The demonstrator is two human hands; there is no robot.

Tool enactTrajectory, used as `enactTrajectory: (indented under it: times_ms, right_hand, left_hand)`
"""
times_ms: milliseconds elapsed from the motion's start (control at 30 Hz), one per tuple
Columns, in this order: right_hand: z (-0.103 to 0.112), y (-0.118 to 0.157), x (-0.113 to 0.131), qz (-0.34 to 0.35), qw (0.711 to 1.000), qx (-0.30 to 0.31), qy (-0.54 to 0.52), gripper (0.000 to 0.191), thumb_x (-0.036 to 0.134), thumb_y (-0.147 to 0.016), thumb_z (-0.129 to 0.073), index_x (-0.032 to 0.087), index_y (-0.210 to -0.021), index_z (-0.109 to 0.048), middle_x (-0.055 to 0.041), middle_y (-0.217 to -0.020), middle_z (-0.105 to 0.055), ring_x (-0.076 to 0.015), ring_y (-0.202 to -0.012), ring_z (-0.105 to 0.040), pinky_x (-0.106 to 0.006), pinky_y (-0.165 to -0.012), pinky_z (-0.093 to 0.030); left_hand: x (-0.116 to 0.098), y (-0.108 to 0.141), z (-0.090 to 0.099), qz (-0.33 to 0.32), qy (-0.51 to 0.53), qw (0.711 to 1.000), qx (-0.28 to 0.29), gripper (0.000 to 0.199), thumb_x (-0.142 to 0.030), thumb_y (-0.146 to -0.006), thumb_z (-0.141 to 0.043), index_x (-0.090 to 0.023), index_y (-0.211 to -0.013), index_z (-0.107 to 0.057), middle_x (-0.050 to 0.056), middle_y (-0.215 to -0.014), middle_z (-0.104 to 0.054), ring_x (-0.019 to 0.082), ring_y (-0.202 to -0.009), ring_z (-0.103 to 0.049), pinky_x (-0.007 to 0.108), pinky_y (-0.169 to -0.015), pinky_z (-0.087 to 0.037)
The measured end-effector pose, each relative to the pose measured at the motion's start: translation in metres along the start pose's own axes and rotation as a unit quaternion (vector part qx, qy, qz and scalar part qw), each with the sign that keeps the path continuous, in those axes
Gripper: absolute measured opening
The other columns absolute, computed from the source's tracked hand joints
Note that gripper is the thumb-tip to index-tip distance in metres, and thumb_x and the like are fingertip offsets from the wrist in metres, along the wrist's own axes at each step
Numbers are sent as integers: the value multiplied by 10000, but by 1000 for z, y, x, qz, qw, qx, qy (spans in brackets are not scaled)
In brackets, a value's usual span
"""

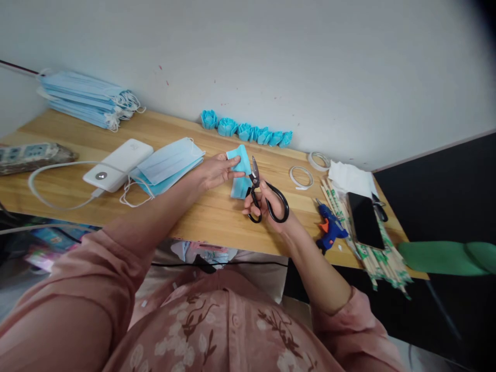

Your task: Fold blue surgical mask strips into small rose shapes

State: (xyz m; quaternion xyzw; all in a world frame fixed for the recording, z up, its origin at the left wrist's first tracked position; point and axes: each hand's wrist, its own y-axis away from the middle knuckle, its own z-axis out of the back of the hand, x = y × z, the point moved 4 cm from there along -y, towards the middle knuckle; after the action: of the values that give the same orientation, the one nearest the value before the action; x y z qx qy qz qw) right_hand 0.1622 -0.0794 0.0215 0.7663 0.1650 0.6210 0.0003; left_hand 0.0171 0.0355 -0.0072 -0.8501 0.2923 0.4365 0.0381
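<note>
Between the thumb and fingers of my left hand is a small blue piece of mask fabric, held up above the table. My right hand grips black-handled scissors by their loops. The blades point upward, close beside the right edge of the fabric; whether they touch it I cannot tell. Beneath my hands another blue fabric piece lies on the wood, partly covered. Left of my left hand are a few flat blue face masks with white ear loops.
Blue fabric flowers line the wall. A mask stack sits back left, near a white power bank with a cable. Rightward are tape rolls, a blue glue gun, wrapped sticks, a phone and a green object.
</note>
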Motion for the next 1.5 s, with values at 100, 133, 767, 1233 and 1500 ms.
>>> enactTrajectory:
  times_ms: [100, 133, 767, 1233, 1500]
  right_hand:
    - [-1, -7, 3, -4, 1000, -4, -7, 602, 734, -791, -678, 251, -1148, -627, 20, -707, -699, -87, -452, -473, -314, -618, -567]
    - [-1, -9, 3, -4, 1000, -5, -8, 599, 739, -789, -675, 243, -1124, -640, 15, -704, -701, -87, -449, -477, -318, -621, -571]
    - [-3, -8, 2, 76, 996, -45, -21, 736, 676, -847, -646, 262, -1442, -517, 94, -574, -538, -62, -404, -373, -277, -585, -584]
    - [1, -12, -1, 114, 992, -41, -25, 756, 615, -904, -621, 203, -1509, -435, 101, -532, -563, -53, -342, -389, -211, -454, -536]
    - [4, -13, -7, 102, 993, -54, -38, 792, 611, -897, -639, 186, -1524, -410, 108, -520, -559, -50, -318, -373, -196, -391, -488]
  left_hand:
    - [2, 1, -2, 6, -1, 1000, 13, 139, -169, -897, -722, -121, -1028, -733, 47, -873, -769, 118, -773, -735, 247, -804, -618]
    - [2, 1, -2, 6, -1, 1000, 17, 142, -173, -891, -731, -121, -1023, -731, 47, -867, -767, 119, -769, -736, 245, -795, -618]
    - [6, 3, -9, 1, -18, 1000, 24, 167, -210, -851, -783, -103, -960, -716, 55, -844, -772, 124, -746, -739, 225, -748, -621]
    - [4, 5, -9, 2, -7, 1000, 24, 159, -218, -820, -815, -103, -888, -727, 34, -830, -759, 102, -734, -711, 195, -716, -613]
    - [3, 6, -8, 6, -22, 1000, 17, 186, -228, -814, -824, -95, -902, -727, 39, -823, -758, 102, -730, -718, 192, -709, -620]
